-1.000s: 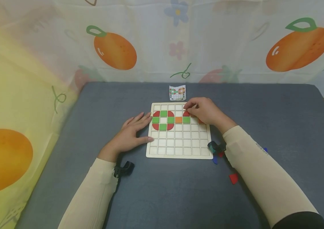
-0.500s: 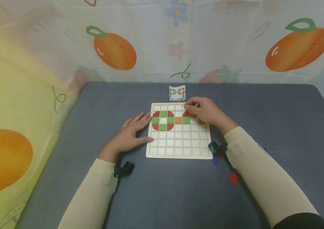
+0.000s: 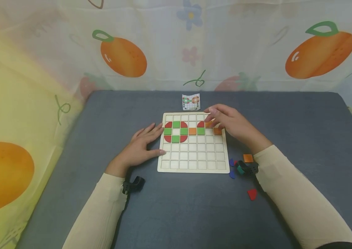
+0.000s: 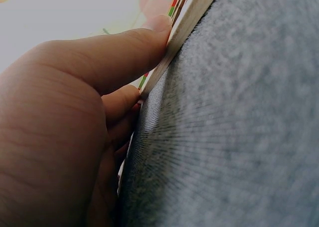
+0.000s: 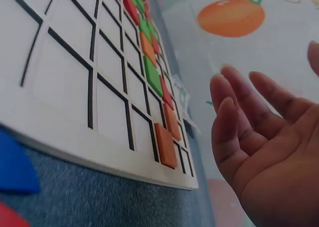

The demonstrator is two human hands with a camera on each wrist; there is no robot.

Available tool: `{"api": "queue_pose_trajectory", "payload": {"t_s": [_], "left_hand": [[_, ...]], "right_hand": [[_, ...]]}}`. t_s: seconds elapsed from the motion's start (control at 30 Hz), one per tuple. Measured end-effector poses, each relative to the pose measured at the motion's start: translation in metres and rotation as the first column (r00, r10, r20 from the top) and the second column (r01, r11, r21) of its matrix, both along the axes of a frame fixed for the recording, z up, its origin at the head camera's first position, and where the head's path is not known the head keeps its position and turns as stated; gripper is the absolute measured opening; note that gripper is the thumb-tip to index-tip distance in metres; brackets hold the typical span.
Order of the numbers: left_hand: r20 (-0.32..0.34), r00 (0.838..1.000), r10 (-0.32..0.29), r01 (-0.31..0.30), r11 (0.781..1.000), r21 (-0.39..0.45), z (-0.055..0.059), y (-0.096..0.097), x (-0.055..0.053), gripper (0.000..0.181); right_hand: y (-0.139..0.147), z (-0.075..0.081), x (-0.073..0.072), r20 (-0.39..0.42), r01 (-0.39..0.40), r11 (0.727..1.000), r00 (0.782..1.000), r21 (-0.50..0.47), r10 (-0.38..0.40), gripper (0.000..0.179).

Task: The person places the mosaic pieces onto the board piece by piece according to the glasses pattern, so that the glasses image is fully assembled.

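Note:
A pale wooden grid board (image 3: 193, 166) lies on the table. My left hand (image 3: 140, 145) rests along its left edge, fingers spread and thumb at the rim; the left wrist view shows the thumb (image 4: 129, 52) against the board's side. Above the upper right cells hovers my right hand (image 3: 230, 121), loosely bent and holding nothing in the right wrist view. Below it sit an orange square tile (image 3: 217, 131), another orange tile (image 3: 208, 124) partly behind the fingers, a red rounded tile (image 3: 200, 124) and a green tile (image 3: 200, 131). Red and green tiles form a ring around one bare cell on the left.
A small printed pattern card (image 3: 191, 102) lies beyond the board's far edge. Loose pieces lie to the right: an orange square (image 3: 248, 158), a red piece (image 3: 252, 194) and a blue piece (image 3: 232, 174). Patterned cloth (image 3: 163, 45) hangs behind the table.
My right hand has drawn back rightward from the red tile and its fingers have loosened. The orange tiles and a loose orange square now show. My left hand has stayed in place.

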State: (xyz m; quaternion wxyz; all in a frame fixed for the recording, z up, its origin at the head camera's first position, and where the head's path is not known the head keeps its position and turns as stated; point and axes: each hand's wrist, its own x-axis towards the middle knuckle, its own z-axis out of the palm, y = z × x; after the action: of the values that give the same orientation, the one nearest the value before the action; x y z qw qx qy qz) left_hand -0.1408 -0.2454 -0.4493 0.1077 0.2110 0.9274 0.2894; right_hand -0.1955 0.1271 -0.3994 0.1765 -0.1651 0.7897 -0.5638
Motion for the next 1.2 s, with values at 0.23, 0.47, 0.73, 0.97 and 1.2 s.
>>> {"api": "queue_pose_trajectory", "payload": {"t_s": [0.23,0.47,0.73,0.97,1.2], "left_hand": [[-0.016,1.000,-0.009,0.010,1.000,0.015,-0.001,0.000,0.000,0.094],[-0.016,1.000,-0.008,0.008,1.000,-0.005,-0.001,0.001,0.000,0.095],[-0.001,1.000,-0.004,0.004,1.000,-0.010,-0.002,0.001,0.001,0.093],[-0.011,1.000,-0.005,0.005,1.000,-0.005,-0.003,0.001,0.001,0.093],[-0.007,1.000,0.000,0.000,1.000,-0.011,-0.002,0.002,0.001,0.093]], "right_hand": [[0.019,0.004,0.014,0.027,-0.011,0.991,1.000,-0.135,0.014,0.061],[0.045,0.001,0.030,-0.006,-0.039,0.988,0.999,-0.149,0.039,0.066],[0.080,-0.011,0.047,-0.063,-0.049,0.984,0.997,-0.169,0.039,0.064],[0.120,-0.025,0.062,-0.108,-0.040,0.980,0.994,-0.197,0.019,0.052],[0.156,-0.040,0.074,-0.130,-0.037,0.969,0.991,-0.243,0.005,0.049]]}}
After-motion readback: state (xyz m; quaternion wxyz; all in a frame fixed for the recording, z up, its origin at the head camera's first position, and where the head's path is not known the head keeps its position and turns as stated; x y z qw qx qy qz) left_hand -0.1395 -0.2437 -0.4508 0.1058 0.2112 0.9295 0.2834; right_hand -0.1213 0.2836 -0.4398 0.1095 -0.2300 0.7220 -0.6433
